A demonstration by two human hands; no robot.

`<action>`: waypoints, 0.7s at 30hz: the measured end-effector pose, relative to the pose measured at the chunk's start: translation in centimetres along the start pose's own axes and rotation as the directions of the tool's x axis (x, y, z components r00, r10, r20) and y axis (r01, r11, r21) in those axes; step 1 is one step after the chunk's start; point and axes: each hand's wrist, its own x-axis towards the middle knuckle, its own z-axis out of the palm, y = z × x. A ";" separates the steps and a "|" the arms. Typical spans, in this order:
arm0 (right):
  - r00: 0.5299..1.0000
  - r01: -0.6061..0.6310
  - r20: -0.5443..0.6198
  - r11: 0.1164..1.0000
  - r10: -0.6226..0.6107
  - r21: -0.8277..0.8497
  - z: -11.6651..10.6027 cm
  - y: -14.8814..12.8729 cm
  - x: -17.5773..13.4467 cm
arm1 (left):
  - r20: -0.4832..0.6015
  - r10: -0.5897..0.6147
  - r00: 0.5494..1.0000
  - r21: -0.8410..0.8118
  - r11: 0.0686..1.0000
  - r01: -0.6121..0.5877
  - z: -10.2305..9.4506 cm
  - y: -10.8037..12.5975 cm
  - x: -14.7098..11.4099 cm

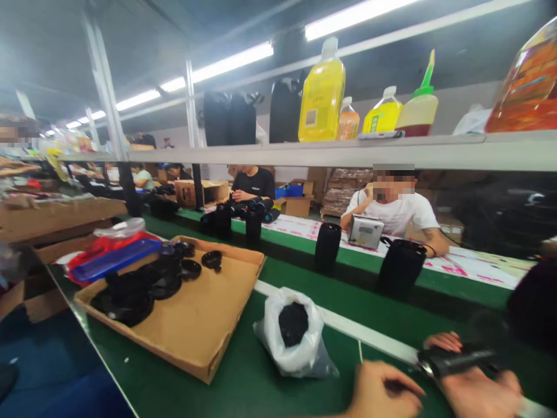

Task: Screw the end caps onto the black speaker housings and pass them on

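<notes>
At the lower right, my right hand (478, 392) is palm up, its fingers wrapped round a black tube-shaped part (463, 359) with a shiny rim at its left end. My left hand (387, 390) is just left of it, apart from the part, with fingers curled in. A dark patch shows between its thumb and fingers; whether that is a small piece or shadow I cannot make out. Nearest to the left hand stands an open white plastic bag (277, 348) full of small black pieces (293, 324). Both hands are slightly blurred.
A shallow cardboard tray (204, 325) holds black ring-shaped parts (126, 305). Black pouches (327, 247) and binoculars (261, 209) stand along the green bench (174, 380). Two co-workers (391, 217) sit opposite. Overhead, a shelf (278, 155) carries bottles (322, 98).
</notes>
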 end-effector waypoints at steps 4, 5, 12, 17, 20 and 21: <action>0.960 0.036 0.280 0.977 0.025 -0.209 -0.6 -1.0 1.5 | 0.059 -0.002 0.998 -0.244 0.970 0.016 -1.5 -0.4 0.3; 0.952 0.037 0.302 0.964 0.045 -0.262 -0.9 -1.1 1.9 | 0.081 -0.005 0.997 -0.309 0.951 0.030 -1.7 -0.7 0.6; 0.915 0.034 0.375 0.896 0.151 -0.443 -2.3 -1.0 2.3 | 0.191 0.038 0.981 -0.551 0.831 0.075 -2.8 -1.6 1.3; 0.909 0.041 0.394 0.911 0.137 -0.411 -2.5 -0.7 2.1 | 0.162 0.041 0.986 -0.579 0.813 0.061 -3.2 -1.5 1.1; 0.909 0.060 0.404 0.924 0.106 -0.378 -2.4 -0.7 2.1 | 0.117 0.034 0.993 -0.576 0.817 0.040 -2.8 -1.6 1.1; 0.908 0.062 0.406 0.928 0.100 -0.366 -2.4 -0.8 2.1 | 0.102 0.032 0.994 -0.571 0.820 0.033 -2.7 -1.7 1.1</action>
